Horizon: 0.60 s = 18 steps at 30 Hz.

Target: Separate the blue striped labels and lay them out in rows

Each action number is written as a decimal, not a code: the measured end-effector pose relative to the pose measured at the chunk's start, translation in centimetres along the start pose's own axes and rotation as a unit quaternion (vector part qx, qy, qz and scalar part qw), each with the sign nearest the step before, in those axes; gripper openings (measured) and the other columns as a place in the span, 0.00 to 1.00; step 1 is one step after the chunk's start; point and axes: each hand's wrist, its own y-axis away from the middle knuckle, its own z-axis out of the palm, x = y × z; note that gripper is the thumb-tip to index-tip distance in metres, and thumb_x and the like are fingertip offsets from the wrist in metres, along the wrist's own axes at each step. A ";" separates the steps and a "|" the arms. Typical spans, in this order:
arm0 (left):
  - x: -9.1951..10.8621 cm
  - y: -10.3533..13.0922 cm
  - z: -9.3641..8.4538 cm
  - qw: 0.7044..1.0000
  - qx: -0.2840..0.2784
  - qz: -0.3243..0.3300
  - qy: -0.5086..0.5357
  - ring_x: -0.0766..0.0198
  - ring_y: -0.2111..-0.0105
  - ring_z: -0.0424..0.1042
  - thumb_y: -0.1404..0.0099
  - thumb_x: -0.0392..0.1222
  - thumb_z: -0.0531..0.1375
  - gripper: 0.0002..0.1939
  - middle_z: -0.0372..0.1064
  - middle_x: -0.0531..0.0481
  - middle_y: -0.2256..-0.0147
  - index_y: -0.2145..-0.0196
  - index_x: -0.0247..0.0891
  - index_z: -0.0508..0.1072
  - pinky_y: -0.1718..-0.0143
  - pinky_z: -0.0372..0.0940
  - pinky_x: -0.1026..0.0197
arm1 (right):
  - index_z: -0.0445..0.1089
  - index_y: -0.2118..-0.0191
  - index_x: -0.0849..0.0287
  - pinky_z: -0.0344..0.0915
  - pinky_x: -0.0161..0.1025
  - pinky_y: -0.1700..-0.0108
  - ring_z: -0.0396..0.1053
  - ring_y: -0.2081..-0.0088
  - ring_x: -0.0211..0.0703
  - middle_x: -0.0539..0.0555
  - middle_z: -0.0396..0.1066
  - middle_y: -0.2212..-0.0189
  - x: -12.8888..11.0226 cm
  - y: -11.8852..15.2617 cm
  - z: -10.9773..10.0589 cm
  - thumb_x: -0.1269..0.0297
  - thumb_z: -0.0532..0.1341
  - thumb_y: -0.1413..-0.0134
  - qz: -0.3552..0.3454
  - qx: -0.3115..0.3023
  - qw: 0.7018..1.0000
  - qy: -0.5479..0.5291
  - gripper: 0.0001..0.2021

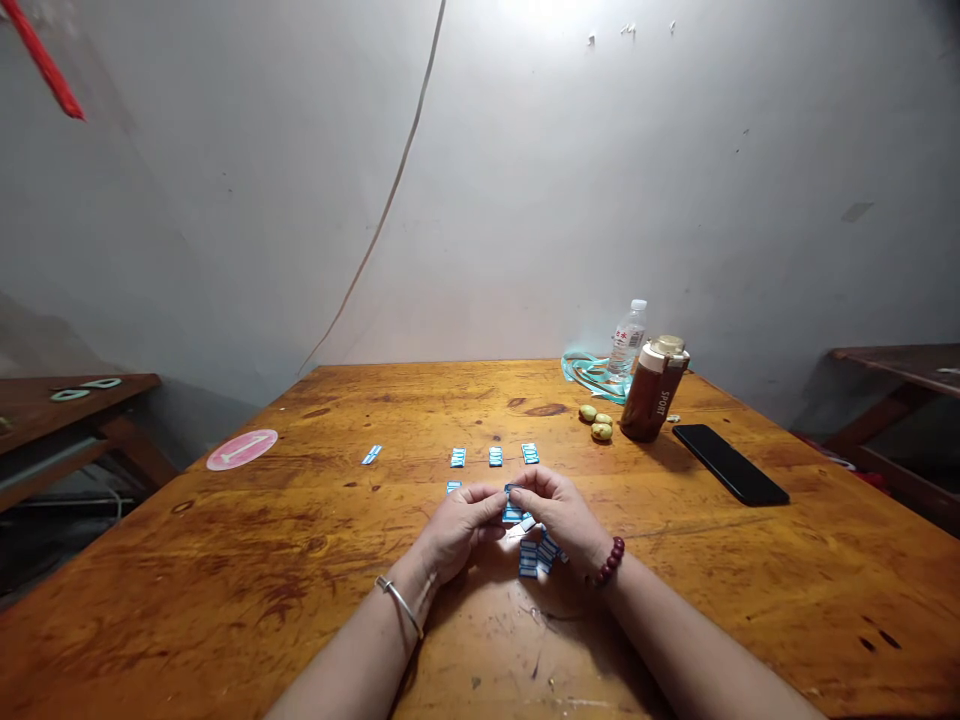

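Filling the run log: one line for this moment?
left hand + right hand: pinching blue packet | loose packets beyond | wooden table

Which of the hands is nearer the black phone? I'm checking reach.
Right. The right hand is mid-table, left of the black phone; the left hand lies farther left, beyond the right one.

Bright light is glaring off the grey wall behind the worn wooden table; a lower bench is standing left of that table, another bench right.
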 end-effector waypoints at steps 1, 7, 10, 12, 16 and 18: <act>-0.1 0.0 -0.1 1.000 -0.004 -0.002 0.009 0.73 0.78 0.62 0.52 0.43 0.63 0.11 0.63 0.52 0.78 0.75 0.31 0.70 0.78 0.57 0.72 | 0.63 0.71 0.61 0.57 0.29 0.77 0.59 0.77 0.31 0.47 0.63 0.77 0.0 0.0 0.0 0.57 0.60 0.58 0.002 0.000 1.000 -0.006 0.12; -0.5 -0.1 -0.5 0.998 -0.043 -0.014 0.047 0.72 0.75 0.65 0.48 0.41 0.60 0.08 0.65 0.51 0.74 0.72 0.33 0.68 0.73 0.59 0.70 | 0.64 0.73 0.61 0.56 0.29 0.76 0.57 0.78 0.30 0.46 0.62 0.78 -0.1 0.2 0.1 0.59 0.61 0.59 0.001 0.000 1.000 -0.031 0.10; -0.4 0.1 -0.2 0.995 -0.070 -0.029 0.058 0.67 0.71 0.69 0.46 0.42 0.58 0.09 0.67 0.48 0.70 0.70 0.34 0.68 0.71 0.61 0.67 | 0.64 0.74 0.61 0.56 0.30 0.75 0.58 0.78 0.31 0.46 0.62 0.78 -0.2 0.2 0.2 0.59 0.61 0.60 0.005 0.010 0.999 -0.046 0.10; -0.3 0.2 0.0 0.992 -0.090 -0.045 0.071 0.63 0.68 0.70 0.45 0.44 0.57 0.12 0.67 0.45 0.66 0.66 0.34 0.68 0.70 0.61 0.65 | 0.64 0.74 0.61 0.57 0.30 0.75 0.58 0.78 0.31 0.46 0.62 0.79 -0.2 0.1 0.2 0.60 0.62 0.60 0.003 0.013 0.998 -0.057 0.10; -0.4 0.2 0.0 0.984 -0.120 -0.081 0.106 0.62 0.67 0.70 0.43 0.46 0.54 0.15 0.67 0.42 0.64 0.60 0.34 0.66 0.69 0.62 0.64 | 0.63 0.75 0.62 0.55 0.29 0.78 0.57 0.79 0.30 0.46 0.61 0.80 -0.2 0.1 0.3 0.61 0.62 0.60 0.009 0.002 0.997 -0.078 0.10; -0.5 0.2 -0.1 0.981 -0.126 -0.083 0.123 0.64 0.69 0.70 0.42 0.45 0.54 0.14 0.68 0.43 0.66 0.61 0.33 0.66 0.69 0.62 0.65 | 0.63 0.74 0.62 0.56 0.30 0.78 0.58 0.80 0.30 0.46 0.61 0.80 -0.2 0.2 0.3 0.60 0.62 0.60 0.016 -0.004 0.996 -0.086 0.10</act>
